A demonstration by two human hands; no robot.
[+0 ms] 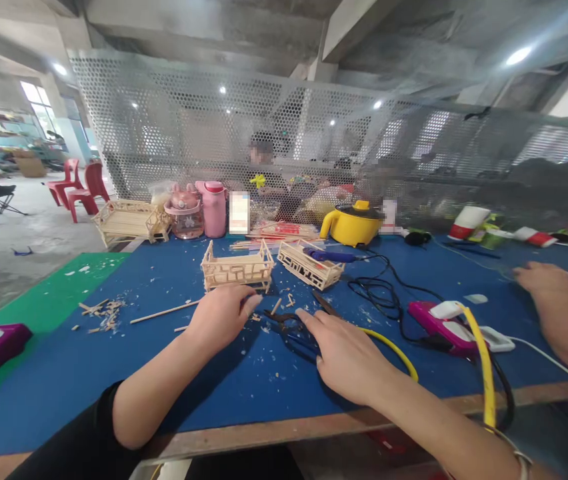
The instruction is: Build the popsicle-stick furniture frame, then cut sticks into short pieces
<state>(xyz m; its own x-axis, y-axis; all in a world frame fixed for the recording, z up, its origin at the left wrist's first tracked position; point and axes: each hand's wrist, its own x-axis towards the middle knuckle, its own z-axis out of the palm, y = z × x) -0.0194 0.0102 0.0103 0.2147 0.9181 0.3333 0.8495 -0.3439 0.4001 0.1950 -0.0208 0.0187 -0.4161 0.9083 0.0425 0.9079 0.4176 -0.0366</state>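
Pliers (287, 322) flat on mat (164, 373), between hands, just ahead of right hand (347, 357) fingertips; contact unclear. Right hand open, fingers spread, holding nothing. Left hand (221, 315) loosely curled, contents not visible. Crate (237, 268) just beyond left knuckles.

You are working on a bench (64, 380) that is wearing matt blue felt-like cloth, bare wood showing along its near edge. The crate (237, 268) mid-bench is showing pale, unfinished wood. The pliers (287, 324) are looking like dull dark metal; the pot (351, 225) at the far edge is gleaming glossy yellow plastic.
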